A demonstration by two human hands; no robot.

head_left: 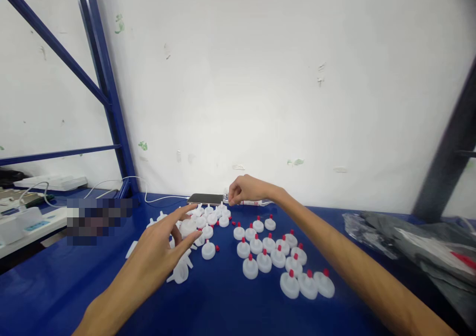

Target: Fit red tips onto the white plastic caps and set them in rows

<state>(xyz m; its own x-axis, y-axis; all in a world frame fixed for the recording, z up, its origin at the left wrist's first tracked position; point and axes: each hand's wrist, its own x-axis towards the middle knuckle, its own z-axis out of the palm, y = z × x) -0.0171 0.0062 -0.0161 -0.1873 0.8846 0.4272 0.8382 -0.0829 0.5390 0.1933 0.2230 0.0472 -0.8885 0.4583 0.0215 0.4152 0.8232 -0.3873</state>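
A person's left hand (167,239) curves over loose white nozzle caps (208,249) on a blue surface (230,301), its grip parted around a pale cap (188,228); whether thumb and fingers press it is unclear. The palm hides part of the pile. The right hand (243,189) reaches the far edge, fingertips drawn together, any object between them impossible to make out. Behind it, a clear item (225,196) is mostly covered. Red-tipped caps (264,261) stand beside the right forearm. Pixelation masks a patch at left; grey bags (401,241) run out of frame.
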